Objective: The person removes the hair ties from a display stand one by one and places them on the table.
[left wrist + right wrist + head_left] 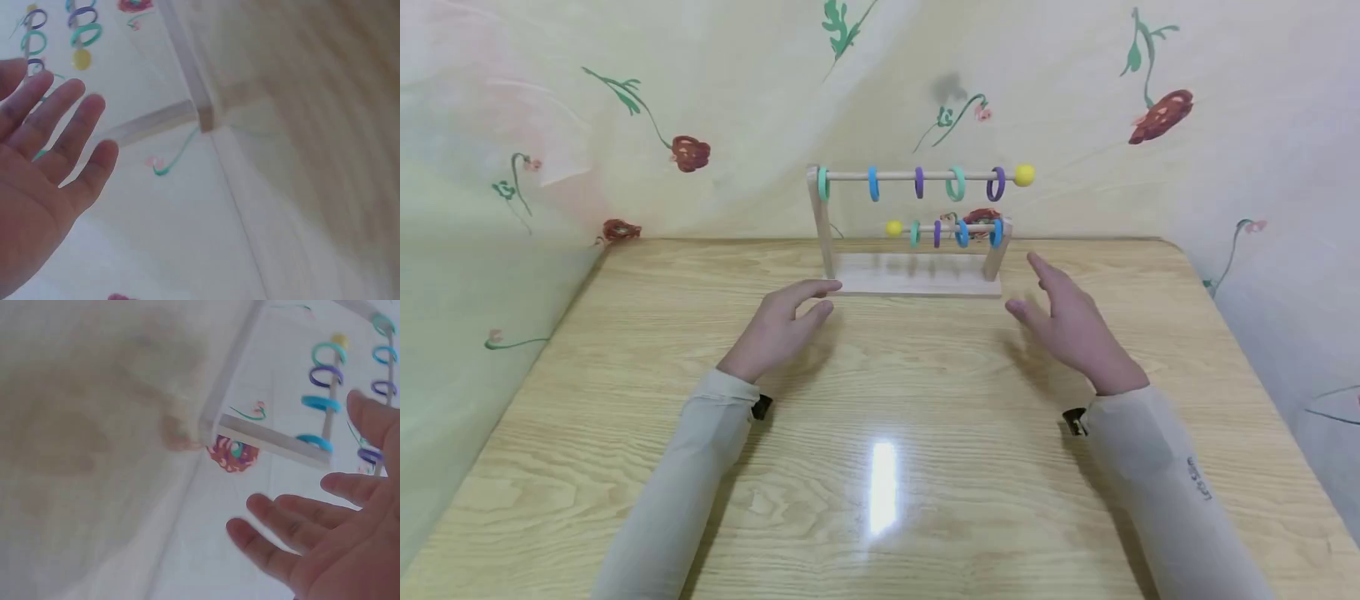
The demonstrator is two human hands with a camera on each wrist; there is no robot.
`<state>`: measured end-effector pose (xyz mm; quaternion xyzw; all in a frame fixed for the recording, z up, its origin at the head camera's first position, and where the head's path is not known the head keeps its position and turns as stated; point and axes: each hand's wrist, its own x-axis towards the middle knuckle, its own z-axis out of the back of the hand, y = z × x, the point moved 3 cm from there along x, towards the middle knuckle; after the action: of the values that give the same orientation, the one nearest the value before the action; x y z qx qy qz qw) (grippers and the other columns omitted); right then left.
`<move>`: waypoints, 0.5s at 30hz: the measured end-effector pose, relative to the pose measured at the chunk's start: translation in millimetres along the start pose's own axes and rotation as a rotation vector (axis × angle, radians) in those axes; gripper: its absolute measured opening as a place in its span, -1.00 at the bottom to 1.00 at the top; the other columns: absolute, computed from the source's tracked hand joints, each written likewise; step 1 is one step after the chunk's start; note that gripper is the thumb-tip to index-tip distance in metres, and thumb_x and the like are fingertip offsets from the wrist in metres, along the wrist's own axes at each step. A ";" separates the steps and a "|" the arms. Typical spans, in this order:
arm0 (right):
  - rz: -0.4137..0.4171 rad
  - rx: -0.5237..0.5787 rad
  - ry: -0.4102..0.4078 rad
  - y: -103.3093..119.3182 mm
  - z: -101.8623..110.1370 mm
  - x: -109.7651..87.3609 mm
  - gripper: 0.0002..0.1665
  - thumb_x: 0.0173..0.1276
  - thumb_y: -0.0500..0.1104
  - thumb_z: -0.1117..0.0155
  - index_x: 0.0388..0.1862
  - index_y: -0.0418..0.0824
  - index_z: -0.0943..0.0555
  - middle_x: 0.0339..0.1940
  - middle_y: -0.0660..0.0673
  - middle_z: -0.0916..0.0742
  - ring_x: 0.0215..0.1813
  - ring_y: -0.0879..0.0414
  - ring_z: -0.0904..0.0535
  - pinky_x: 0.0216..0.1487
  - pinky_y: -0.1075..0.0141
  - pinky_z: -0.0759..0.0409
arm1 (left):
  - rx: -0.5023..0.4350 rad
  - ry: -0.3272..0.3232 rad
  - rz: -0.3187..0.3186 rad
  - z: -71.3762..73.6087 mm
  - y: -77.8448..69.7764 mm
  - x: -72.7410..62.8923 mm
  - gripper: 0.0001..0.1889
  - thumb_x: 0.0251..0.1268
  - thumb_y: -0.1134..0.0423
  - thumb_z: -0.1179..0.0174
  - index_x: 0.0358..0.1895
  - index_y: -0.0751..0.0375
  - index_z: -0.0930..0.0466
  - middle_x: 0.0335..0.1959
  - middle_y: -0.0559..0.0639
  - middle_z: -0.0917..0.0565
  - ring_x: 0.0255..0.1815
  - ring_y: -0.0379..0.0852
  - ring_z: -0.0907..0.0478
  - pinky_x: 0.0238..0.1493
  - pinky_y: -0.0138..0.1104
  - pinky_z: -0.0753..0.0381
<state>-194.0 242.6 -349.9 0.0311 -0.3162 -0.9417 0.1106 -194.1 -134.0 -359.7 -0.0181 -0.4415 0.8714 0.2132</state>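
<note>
A wooden rack (pixel 917 285) with two horizontal rods stands at the back of the table. Five rings, among them a purple ring (pixel 996 184) and a blue ring (pixel 873 184), hang spaced along the upper rod (pixel 898 176). On the shorter lower rod (pixel 973 228) hang several more, including a green ring (pixel 914 233). Yellow balls (pixel 1024 175) cap the rods' free ends. My left hand (pixel 778 325) is at the base's left end, fingers extended and holding nothing. Off the base's right end, my right hand (pixel 1075 325) has its fingers spread, also holding nothing.
The rack stands on a wood-grain table (pixel 850 375), close to its back edge. Behind and beside it hangs a pale cloth (pixel 760 100) printed with flowers. Light glares off the tabletop between my forearms.
</note>
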 end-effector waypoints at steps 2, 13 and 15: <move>-0.005 0.055 -0.033 -2.0 5.4 8.3 -0.10 0.60 0.05 -0.11 0.67 -0.24 0.07 0.60 -0.38 -0.16 0.45 -0.43 -0.26 0.32 -0.36 -0.32 | -0.068 -0.042 0.002 -1.5 -1.7 8.4 -0.63 0.59 0.20 -0.09 0.34 0.16 -0.54 0.27 0.06 -0.60 0.24 0.02 -0.53 0.30 0.00 -0.49; -0.065 0.412 -0.063 -11.1 6.5 67.5 -0.25 0.60 -0.27 -0.07 0.66 -0.17 -0.06 0.51 -0.37 -0.35 0.41 -0.27 -0.38 0.30 -0.10 -0.51 | -0.528 -0.293 0.057 -33.4 -0.2 69.1 -0.79 0.48 0.36 -0.21 0.02 0.43 -0.68 -0.14 0.19 -0.73 -0.26 -0.04 -0.69 0.01 0.01 -0.69; -0.049 0.441 -0.044 -11.2 6.3 74.8 -0.29 0.60 -0.27 -0.06 0.64 -0.12 -0.14 0.50 -0.30 -0.40 0.41 -0.21 -0.39 0.28 -0.06 -0.54 | -0.570 -0.302 0.081 -40.8 -2.9 78.9 -0.79 0.47 0.36 -0.21 0.00 0.45 -0.67 -0.17 0.18 -0.72 -0.30 -0.08 -0.68 -0.01 0.01 -0.70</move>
<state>-269.7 238.0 -350.8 0.0417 -0.5161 -0.8526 0.0712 -255.8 -70.9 -369.9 0.0350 -0.6933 0.7132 0.0966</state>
